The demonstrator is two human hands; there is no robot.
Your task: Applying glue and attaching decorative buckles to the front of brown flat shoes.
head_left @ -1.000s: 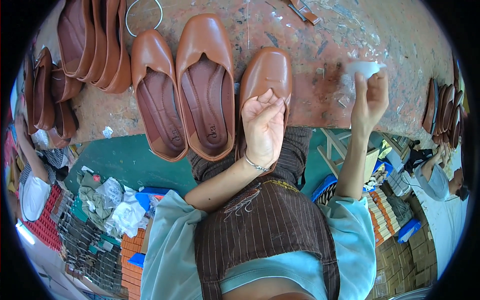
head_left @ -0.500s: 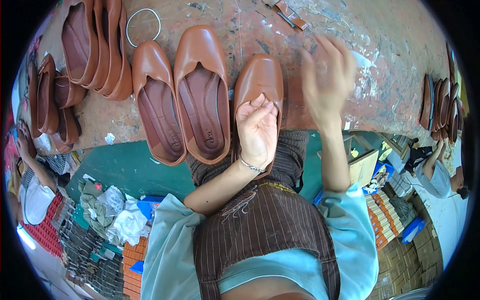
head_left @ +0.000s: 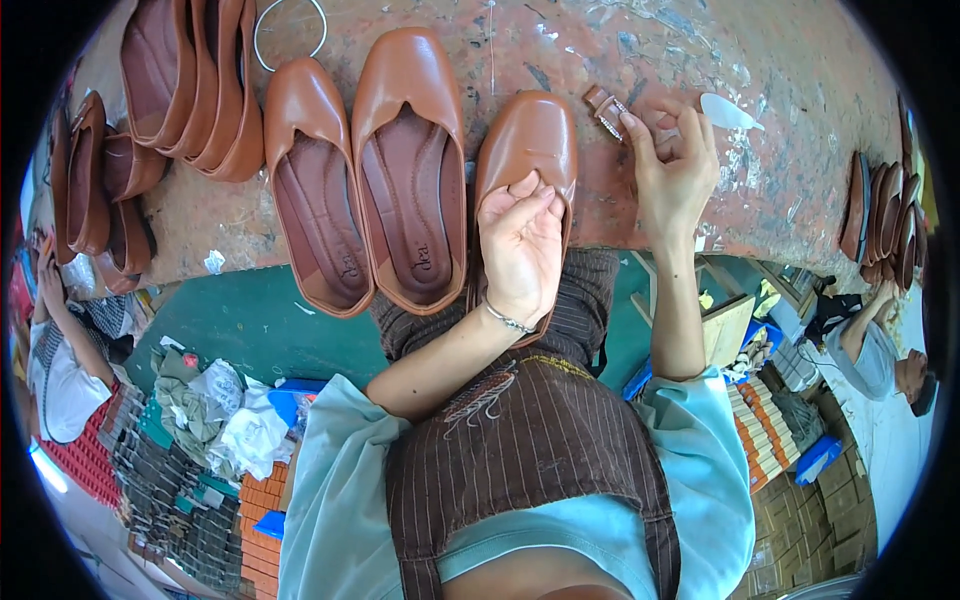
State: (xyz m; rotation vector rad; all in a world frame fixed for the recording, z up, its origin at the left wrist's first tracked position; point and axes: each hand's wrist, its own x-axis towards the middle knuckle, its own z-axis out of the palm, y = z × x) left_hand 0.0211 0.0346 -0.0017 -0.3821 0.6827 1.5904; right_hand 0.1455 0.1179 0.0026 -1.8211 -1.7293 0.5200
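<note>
A single brown leather slip-on shoe lies toe-away at the table's front edge. My left hand is palm-up over its opening, thumb and fingers closed on the notched edge of the upper and covering much of the inside. To the right of that shoe, my right hand pinches a small brown leather strap ornament with a glittery trim, just above the table. Two matching brown shoes, a left one and a right one, sit side by side to the left, open ends toward me.
More brown shoes are stacked on their sides at far left, beside a thin white ring. A pale flat scrap lies right of my right hand on the worn table. Other people work at both sides, near further shoes.
My right hand has taken up the strap ornament that lay farther back on the table and brought it nearer. My left hand keeps its hold on the shoe.
</note>
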